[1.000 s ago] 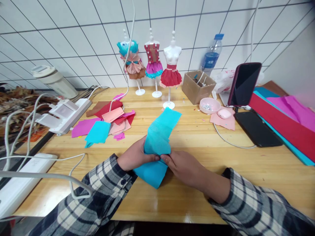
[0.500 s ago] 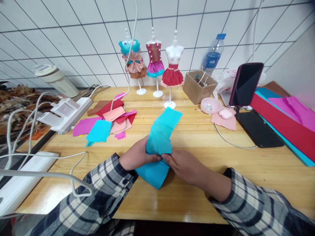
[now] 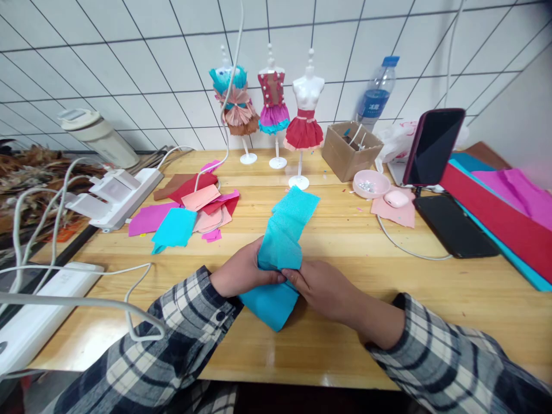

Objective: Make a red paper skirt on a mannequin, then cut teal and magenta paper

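Note:
A strip of turquoise crepe paper (image 3: 282, 233) is pinched between both hands above the front middle of the table. My left hand (image 3: 244, 269) is closed on its left side, the thumb lying across it. From the right, my right hand (image 3: 323, 286) grips the same paper, its thumb meeting the left thumb. One part of the paper rises up and away from me; another part hangs below the hands toward the table edge. The fingers behind the paper are hidden.
Coloured paper scraps (image 3: 202, 201) lie at left, near a white power strip (image 3: 125, 201) and cables. Behind stand three small dress forms, one in a red skirt (image 3: 304, 133), beside a cardboard box (image 3: 351, 150) and pink bowl (image 3: 371, 185). Phones (image 3: 455, 227) and paper sheets (image 3: 500, 218) are at right.
Both hands keep their grip on the turquoise crepe paper and have barely moved. The whole view has shifted slightly.

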A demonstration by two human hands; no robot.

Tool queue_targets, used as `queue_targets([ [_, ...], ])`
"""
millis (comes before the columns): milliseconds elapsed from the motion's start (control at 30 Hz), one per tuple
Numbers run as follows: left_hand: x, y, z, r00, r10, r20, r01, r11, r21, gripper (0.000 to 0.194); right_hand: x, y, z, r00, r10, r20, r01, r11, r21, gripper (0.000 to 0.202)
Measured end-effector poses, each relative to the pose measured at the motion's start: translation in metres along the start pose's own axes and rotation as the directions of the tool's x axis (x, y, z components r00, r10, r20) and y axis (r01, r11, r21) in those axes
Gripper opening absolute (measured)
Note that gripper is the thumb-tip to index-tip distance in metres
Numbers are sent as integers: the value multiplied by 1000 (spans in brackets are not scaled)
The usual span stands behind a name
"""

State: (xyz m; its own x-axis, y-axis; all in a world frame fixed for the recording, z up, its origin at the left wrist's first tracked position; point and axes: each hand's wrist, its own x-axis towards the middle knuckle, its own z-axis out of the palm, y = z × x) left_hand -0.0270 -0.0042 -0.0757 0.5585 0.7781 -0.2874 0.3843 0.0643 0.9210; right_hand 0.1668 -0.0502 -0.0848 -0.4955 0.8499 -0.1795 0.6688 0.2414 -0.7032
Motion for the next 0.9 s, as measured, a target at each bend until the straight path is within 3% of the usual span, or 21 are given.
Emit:
queue_targets([
  [133, -1, -1, -2, 999, 27, 24, -27, 999, -28, 52, 0, 1, -1, 1000, 5, -5, -5, 1000, -17, 45],
  [300, 0, -7, -9, 984, 149, 94, -122, 960, -250, 48, 1, 3, -3, 999, 27, -37, -26, 999, 21, 47],
  [400, 0, -9, -10, 983, 145, 109, -102, 939, -330, 46, 0, 3, -4, 999, 26, -24, -25, 999, 36, 46],
  [567, 0, -11, -9, 988, 109, 105, -64, 932, -357, 47, -2, 1, -6, 1000, 17, -11, -16, 997, 79, 45],
  [733, -1, -12, -8, 988, 148, 48, -122, 926, -357, 48, -4, 2, -7, 1000, 19, -18, -18, 997, 82, 46],
  [900, -4, -10, -7, 981, 177, 81, -135, 918, -373, 43, -4, 2, -8, 999, 30, -14, -28, 995, 93, 43],
])
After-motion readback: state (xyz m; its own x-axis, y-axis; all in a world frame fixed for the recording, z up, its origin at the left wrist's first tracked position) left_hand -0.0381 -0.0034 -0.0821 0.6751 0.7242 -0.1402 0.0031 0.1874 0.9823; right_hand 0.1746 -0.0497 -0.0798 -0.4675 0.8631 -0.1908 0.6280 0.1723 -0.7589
